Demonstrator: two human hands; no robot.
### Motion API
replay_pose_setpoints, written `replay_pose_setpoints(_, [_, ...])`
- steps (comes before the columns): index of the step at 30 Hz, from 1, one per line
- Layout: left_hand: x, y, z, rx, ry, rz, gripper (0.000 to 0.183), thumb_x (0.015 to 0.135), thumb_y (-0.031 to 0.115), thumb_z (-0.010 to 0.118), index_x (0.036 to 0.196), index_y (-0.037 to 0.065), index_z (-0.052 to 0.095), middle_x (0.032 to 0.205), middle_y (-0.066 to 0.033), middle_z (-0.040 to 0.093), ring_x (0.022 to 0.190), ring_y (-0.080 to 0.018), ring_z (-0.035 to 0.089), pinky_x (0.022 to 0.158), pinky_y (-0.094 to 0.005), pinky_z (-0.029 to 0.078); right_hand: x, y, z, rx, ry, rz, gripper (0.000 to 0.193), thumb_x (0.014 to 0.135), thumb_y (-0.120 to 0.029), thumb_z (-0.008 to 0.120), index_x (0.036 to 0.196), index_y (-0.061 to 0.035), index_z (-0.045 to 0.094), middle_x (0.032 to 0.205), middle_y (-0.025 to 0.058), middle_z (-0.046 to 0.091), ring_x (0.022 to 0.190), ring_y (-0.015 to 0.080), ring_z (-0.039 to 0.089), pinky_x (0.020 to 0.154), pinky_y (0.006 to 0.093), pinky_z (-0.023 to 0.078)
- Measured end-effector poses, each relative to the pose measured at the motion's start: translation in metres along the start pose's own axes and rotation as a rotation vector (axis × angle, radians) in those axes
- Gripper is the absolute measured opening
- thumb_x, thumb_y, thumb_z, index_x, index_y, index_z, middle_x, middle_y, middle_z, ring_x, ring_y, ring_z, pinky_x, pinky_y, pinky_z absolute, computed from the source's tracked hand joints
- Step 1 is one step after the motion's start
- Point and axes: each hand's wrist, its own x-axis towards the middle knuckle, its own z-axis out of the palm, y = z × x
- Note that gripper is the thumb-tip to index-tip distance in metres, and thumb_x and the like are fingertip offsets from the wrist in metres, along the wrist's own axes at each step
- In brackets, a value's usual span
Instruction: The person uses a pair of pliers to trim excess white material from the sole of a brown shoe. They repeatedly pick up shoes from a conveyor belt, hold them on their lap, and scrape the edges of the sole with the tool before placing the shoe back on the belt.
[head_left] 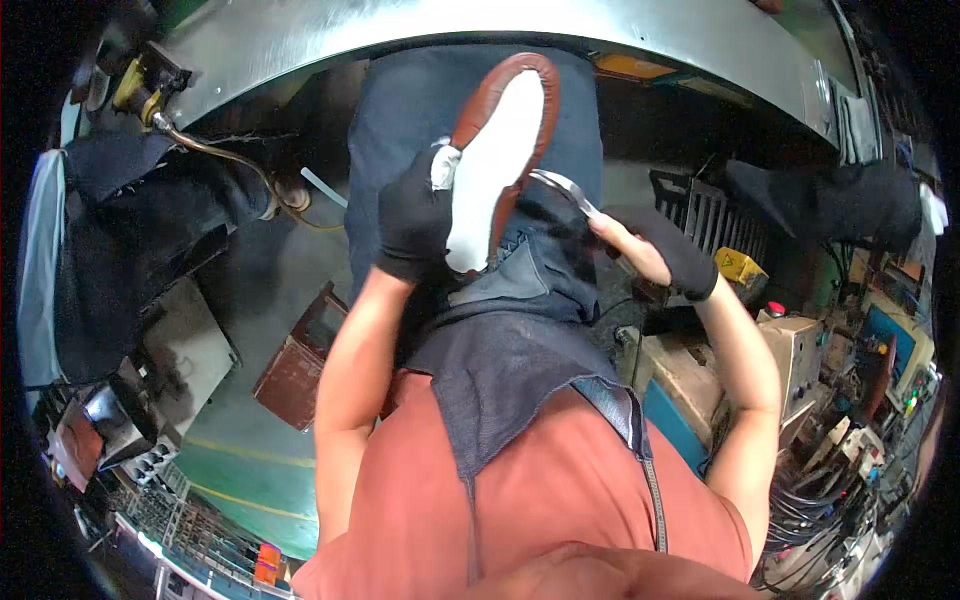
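My left hand [414, 218], in a black glove with white wrapping at the thumb, grips a brown shoe [497, 150] by its left side. The shoe is held over my lap, its white underside turned up and a brown edge folded around it. Closed around a shiny metal hand tool [574, 192] is my right hand [665, 248], in a black glove with bare fingers showing. The tool's tip lies close to the right edge of the shoe; whether they touch, I cannot tell. Its exact kind is unclear. A dark apron [510, 370] covers my front.
A metal bench edge [480, 22] curves across the far side. At the left hang dark cloths, and a yellow tool [135, 88] with a hose sits on the bench. A brown box [295, 365] stands on the floor. Machinery [795, 350] and cables crowd the right.
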Motion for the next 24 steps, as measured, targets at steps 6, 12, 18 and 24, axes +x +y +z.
replay_pose_setpoints(6, [-0.026, 0.015, 0.017, -0.145, 0.066, -0.072, 0.050, 0.087, 0.019, 0.059, 0.129, -0.003, 0.043, 0.120, -0.0228, 0.055, 0.110, -0.0318, 0.056, 0.093, -0.0391, 0.044, 0.027, -0.030, -0.001, -0.393, -0.123, -0.078, 0.043, 0.094, -0.040, 0.048, 0.089, -0.0001, 0.061, 0.072, 0.0146, 0.059, 0.064, 0.0223, 0.056, 0.063, 0.0354, 0.045])
replay_pose_setpoints(12, [-0.063, -0.010, 0.032, -0.064, -0.309, -0.116, 0.088, 0.077, 0.029, 0.071, 0.142, -0.002, 0.020, 0.135, -0.0244, 0.042, 0.123, -0.0363, 0.045, 0.098, -0.0425, 0.039, 0.048, -0.021, 0.026, -0.883, 0.113, -0.295, 0.042, 0.090, -0.037, 0.050, 0.075, -0.0012, 0.064, 0.069, 0.0206, 0.062, 0.064, 0.0362, 0.062, 0.058, 0.0453, 0.049])
replay_pose_setpoints(18, [-0.065, -0.088, 0.076, 0.053, -0.243, -0.131, 0.081, 0.085, 0.036, 0.063, 0.140, -0.004, 0.018, 0.133, -0.0221, 0.042, 0.123, -0.0316, 0.043, 0.104, -0.0395, 0.032, 0.070, 0.003, -0.015, -0.779, -0.282, -0.300, 0.048, 0.093, -0.046, 0.046, 0.082, -0.0019, 0.062, 0.069, 0.0168, 0.062, 0.064, 0.0307, 0.062, 0.057, 0.0369, 0.048])
replay_pose_setpoints(24, [-0.015, -0.065, 0.073, -0.286, -0.053, 0.030, 0.070, 0.088, 0.022, 0.059, 0.139, -0.005, 0.019, 0.129, -0.0224, 0.045, 0.118, -0.0320, 0.049, 0.100, -0.0377, 0.037, 0.055, -0.037, -0.008, -0.931, -0.122, -0.322, 0.038, 0.087, -0.038, 0.055, 0.073, -0.0049, 0.065, 0.069, 0.0131, 0.064, 0.063, 0.0305, 0.063, 0.059, 0.0378, 0.050])
